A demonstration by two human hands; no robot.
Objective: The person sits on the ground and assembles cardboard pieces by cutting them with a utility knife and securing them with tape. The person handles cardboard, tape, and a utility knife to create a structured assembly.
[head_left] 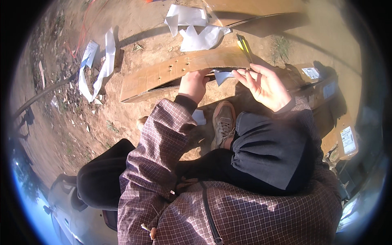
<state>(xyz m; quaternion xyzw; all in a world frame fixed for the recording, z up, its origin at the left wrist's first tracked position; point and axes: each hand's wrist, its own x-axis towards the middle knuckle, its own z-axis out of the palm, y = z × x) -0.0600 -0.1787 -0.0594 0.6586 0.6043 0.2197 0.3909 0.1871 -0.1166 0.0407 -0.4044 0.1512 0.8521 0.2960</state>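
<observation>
A long, flattened brown cardboard box (pixel 171 67) lies in front of me, its near edge gaping in a dark slit. My left hand (pixel 194 86) is closed over that edge, some fingertips hidden in the opening. Beside it, a small white piece of paper or label (pixel 222 77) sticks out at the slit. The fingertips of my right hand (pixel 265 86) pinch its right end, palm turned partly up. A slim yellow-and-black tool (pixel 243 43), possibly a utility knife, rests at the box's far right end.
Crumpled white sheets (pixel 204 37) lie beyond the box, and a torn white strip (pixel 107 61) lies to the left. Another large cardboard sheet (pixel 253 14) is at the back. Labelled cardboard boxes (pixel 346 136) stand right. Bits of litter dot the dirt ground (pixel 102 122).
</observation>
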